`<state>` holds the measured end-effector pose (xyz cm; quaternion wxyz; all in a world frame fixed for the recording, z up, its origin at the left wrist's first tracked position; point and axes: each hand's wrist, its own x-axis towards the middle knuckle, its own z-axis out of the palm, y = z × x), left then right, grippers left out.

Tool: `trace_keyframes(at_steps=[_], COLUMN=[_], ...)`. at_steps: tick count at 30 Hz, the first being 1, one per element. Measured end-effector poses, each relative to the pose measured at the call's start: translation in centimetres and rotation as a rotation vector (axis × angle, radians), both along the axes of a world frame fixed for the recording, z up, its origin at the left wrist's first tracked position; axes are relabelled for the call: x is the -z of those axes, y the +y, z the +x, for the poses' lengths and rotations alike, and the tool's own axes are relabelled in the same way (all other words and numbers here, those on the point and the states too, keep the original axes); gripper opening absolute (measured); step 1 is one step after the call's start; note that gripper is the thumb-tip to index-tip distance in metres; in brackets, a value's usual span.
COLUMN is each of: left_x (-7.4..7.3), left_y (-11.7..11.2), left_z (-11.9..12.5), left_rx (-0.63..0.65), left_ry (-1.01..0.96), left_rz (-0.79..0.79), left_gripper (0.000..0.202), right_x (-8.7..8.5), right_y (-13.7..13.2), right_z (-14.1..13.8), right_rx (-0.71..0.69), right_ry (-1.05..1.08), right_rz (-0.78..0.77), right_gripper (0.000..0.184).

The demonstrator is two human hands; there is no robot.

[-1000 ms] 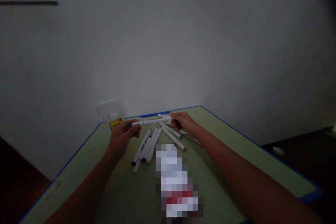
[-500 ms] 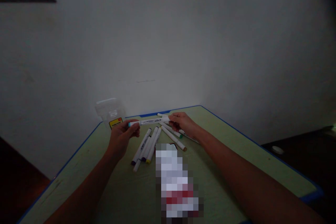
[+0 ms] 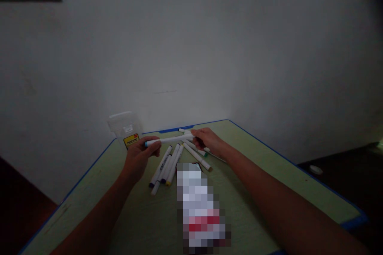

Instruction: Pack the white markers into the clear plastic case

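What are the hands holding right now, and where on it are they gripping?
Both hands hold one white marker: the left hand near its blue-tipped end, the right hand at its opposite end.

The print on the marker (image 3: 172,140) and the pixelated object (image 3: 199,207) seem unreadable.

My left hand (image 3: 139,157) is raised, palm turned inward, left fingers (image 3: 152,147) curled closed. My right hand (image 3: 208,140) is level with it and a little farther out, right fingers (image 3: 196,137) pinched, wrist bent slightly down. The hands face each other but aren't touching. My left forearm (image 3: 98,211) angles in from bottom left, my right forearm (image 3: 278,199) from bottom right. Both arms reach forward, hands held low over the desk (image 3: 89,191).
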<state>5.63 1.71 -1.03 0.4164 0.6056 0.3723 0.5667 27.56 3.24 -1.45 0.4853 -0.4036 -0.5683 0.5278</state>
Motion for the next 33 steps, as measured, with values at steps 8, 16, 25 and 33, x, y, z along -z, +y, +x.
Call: trace_keyframes(at_steps=[8,16,25,33], left_x=[-0.43,-0.75,-0.55,0.12], left_y=[0.02,-0.13,0.12,0.04], left_z=[-0.22,-0.21,-0.70,0.12], left_rx=[-0.047,-0.111,-0.105,-0.002], left_ry=[-0.001,-0.107,-0.079,0.031], left_rz=[0.012,0.000,0.035,-0.001], left_gripper=[0.019,0.022,0.016,0.022], right_x=[0.03,0.06,0.20,0.17], right_y=[0.35,0.52,0.41,-0.12], right_z=[0.61,0.91,0.72,-0.02], right_rx=[0.061,0.109,0.079,-0.050], right_ry=[-0.009,-0.002,0.026,-0.016], right_rz=[0.037,0.028,-0.018,0.000], right_gripper=[0.026,0.022,0.031,0.043])
